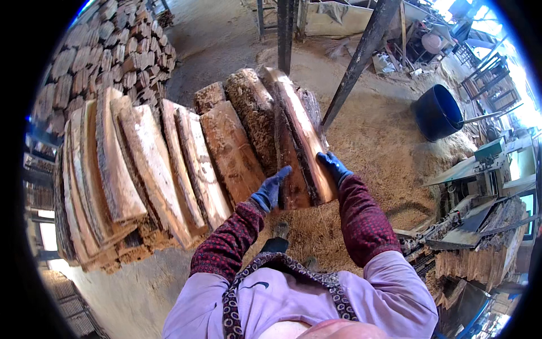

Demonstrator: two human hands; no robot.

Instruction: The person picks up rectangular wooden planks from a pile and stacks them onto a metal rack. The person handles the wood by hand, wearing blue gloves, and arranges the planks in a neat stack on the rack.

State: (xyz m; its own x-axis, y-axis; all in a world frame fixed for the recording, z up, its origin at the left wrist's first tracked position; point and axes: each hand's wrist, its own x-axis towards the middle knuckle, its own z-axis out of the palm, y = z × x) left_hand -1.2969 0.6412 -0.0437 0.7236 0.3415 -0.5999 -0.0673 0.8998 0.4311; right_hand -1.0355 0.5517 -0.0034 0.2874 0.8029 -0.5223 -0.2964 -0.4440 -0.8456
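Note:
Both my hands wear blue gloves and grip a long rough wooden slab (pixel 307 133) with dark bark along its edge. My left hand (pixel 272 190) closes on its near left side, thumb lying on the wood. On the opposite side, my right hand (pixel 334 166) is wrapped round the edge. A reddish-brown face (pixel 292 183) shows beside the bark; whether it belongs to a second slab, I cannot tell. Left of it lie a flat brown slab (pixel 231 141) and a sawdust-covered log piece (pixel 250 107). Further left, several pale slabs (pixel 149 164) lean side by side in a row.
Tall stacks of cut wood (pixel 107 51) fill the far left. A slanted metal post (pixel 361 62) rises just beyond the slab. To the right stand a dark blue tub (pixel 437 113), a machine (pixel 480 169) and a wood pile (pixel 480 260). Sawdust covers the floor (pixel 384 152).

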